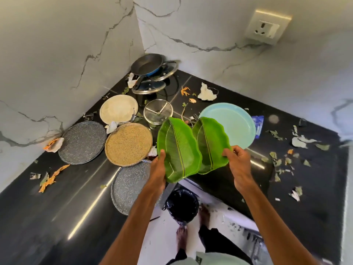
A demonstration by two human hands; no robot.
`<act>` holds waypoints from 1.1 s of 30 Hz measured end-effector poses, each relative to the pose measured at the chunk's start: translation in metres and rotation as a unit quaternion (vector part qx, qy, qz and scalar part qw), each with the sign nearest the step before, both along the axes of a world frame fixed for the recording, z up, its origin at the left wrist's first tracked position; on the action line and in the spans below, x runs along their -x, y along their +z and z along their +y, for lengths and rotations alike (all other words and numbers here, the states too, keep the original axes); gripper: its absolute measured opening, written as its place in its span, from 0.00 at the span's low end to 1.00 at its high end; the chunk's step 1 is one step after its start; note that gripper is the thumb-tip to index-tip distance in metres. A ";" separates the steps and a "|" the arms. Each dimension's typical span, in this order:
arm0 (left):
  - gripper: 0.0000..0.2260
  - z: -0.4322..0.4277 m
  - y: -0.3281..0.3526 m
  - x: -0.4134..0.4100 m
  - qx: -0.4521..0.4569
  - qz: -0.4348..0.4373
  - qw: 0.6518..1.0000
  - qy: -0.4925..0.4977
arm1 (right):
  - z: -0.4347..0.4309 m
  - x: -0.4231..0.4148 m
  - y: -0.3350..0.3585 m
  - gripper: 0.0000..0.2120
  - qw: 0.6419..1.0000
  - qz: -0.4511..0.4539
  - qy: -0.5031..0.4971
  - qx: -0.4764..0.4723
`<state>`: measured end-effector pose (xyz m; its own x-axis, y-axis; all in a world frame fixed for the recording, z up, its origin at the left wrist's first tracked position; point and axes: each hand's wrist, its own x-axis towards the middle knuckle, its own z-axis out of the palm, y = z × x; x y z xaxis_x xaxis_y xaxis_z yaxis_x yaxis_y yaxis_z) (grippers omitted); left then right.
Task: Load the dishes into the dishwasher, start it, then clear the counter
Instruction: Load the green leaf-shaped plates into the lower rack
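My left hand [158, 169] grips the lower edge of a green leaf-shaped plate [178, 148], held tilted above the black counter [57, 203]. My right hand [237, 159] grips a second green leaf-shaped plate [211, 144] beside it, partly behind the first. A light blue round plate [235, 125] lies on the counter behind them. To the left lie two grey speckled plates [82, 142] [129, 186], a tan speckled plate [129, 144] and a cream plate [118, 109].
In the corner sit a blue frying pan [147, 66] and three glass lids [158, 111]. Vegetable peels, torn paper and leaf scraps [298, 142] litter the counter. A bin with a black liner [182, 205] stands on the floor below the counter's edge. A wall socket [267, 27] is at upper right.
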<state>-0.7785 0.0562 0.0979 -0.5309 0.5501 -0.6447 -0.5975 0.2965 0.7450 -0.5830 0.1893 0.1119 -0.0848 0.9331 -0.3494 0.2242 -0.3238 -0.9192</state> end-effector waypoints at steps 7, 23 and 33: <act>0.07 -0.009 0.015 -0.059 -0.029 0.054 0.992 -0.114 | -0.078 -0.060 0.003 0.08 0.996 0.040 -0.081 0.024; 0.15 -0.018 0.013 -0.198 -0.051 -0.024 0.878 -0.474 | -0.204 -0.240 0.014 0.19 0.937 0.159 -0.305 0.064; 0.14 -0.049 0.026 -0.360 -0.061 0.076 0.814 -0.573 | -0.327 -0.365 0.012 0.19 0.861 0.229 -0.447 0.075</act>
<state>-0.4183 0.0075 0.1243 0.3082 0.7947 -0.5229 0.1211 0.5124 0.8502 -0.2183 -0.1375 0.1237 0.4842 0.6437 -0.5926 -0.5511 -0.3017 -0.7780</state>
